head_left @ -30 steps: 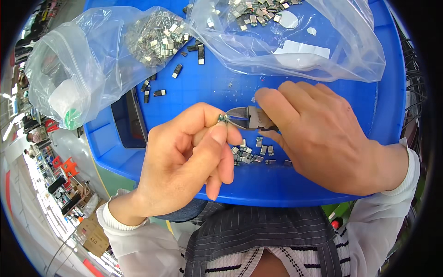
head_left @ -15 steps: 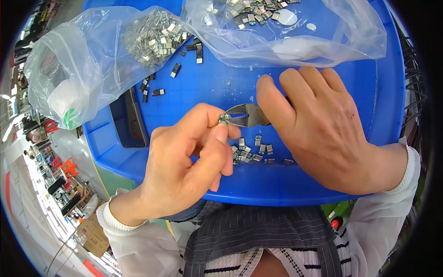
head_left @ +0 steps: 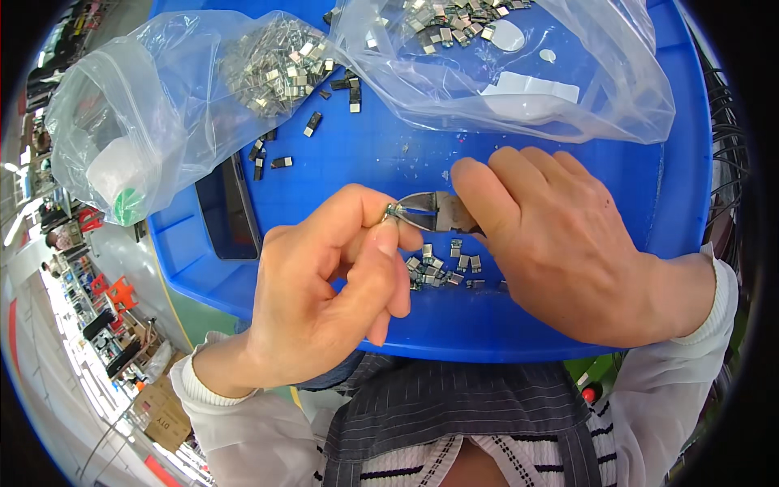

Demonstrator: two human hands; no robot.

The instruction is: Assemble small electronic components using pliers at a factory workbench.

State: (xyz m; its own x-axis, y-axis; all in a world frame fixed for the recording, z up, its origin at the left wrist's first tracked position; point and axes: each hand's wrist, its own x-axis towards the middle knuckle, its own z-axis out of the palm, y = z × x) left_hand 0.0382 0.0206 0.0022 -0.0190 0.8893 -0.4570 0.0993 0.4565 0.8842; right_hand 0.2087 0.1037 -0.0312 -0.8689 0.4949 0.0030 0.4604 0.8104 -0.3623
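Between the thumb and forefinger of my left hand (head_left: 324, 284) is a small metal-and-green connector (head_left: 391, 213), held above the blue tray. My right hand (head_left: 568, 252) is closed around a pair of pliers (head_left: 438, 213); its handles are mostly hidden under the fingers. The jaw tips meet the connector right at my left fingertips, and a narrow gap shows between the jaws farther back. Below the pliers, a loose pile of small silver connectors (head_left: 430, 272) lies on the tray, partly covered by my hands.
The blue tray (head_left: 389, 333) spans the work area. A clear bag (head_left: 182, 97) of small connectors lies at the left, another open bag (head_left: 600, 89) at the top right. Several black-ended connectors (head_left: 312, 123) are scattered between them. A dark phone (head_left: 227, 213) rests at the left edge.
My right hand has tilted and dropped a little toward me, and the pliers have rolled slightly with it. My left hand still pinches the connector in nearly the same place.
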